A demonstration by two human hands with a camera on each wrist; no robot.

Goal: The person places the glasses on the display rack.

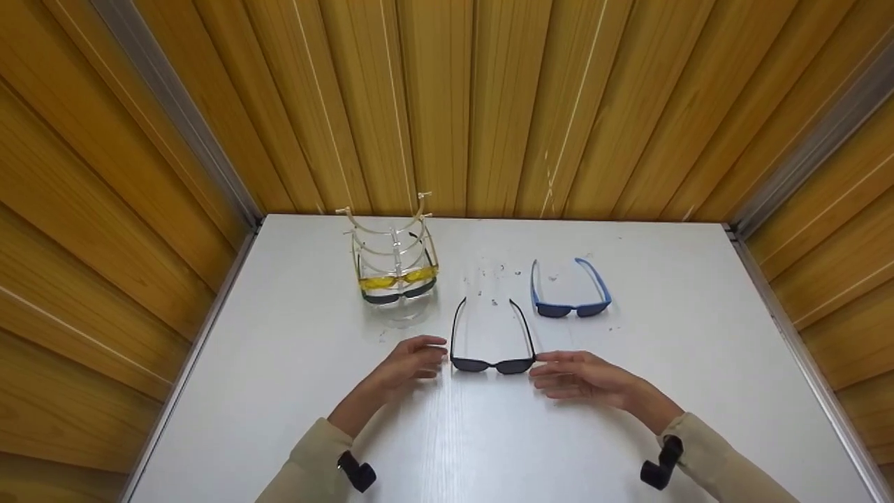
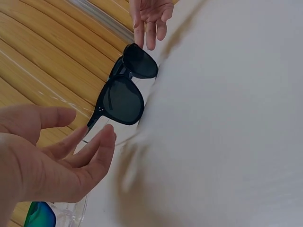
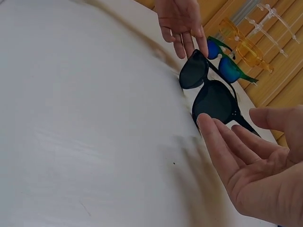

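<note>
Relaxed, empty hands [image 1: 411, 362] [image 1: 585, 379] flank black sunglasses [image 1: 513, 366], contact uncertain; only wrist views reveal hinge dots [image 2: 101, 109].

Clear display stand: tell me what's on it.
The stand carries yellow glasses and, below them, green-framed sunglasses. Its top arms look bare. Whatever part of the stand lies directly behind the dark lenses is covered in the head view.

"On the table [image 3: 85, 123], short of its far edge?"
"Black sunglasses [image 3: 215, 101], between the left hand [image 3: 180, 21] and right hand [image 3: 262, 182], fingers loosely extended."
"Closer to that edge?"
"Clear stand [image 3: 270, 13], holding 2 pairs: yellow glasses [image 3: 250, 52], green-framed sunglasses [image 3: 230, 70]."
</note>
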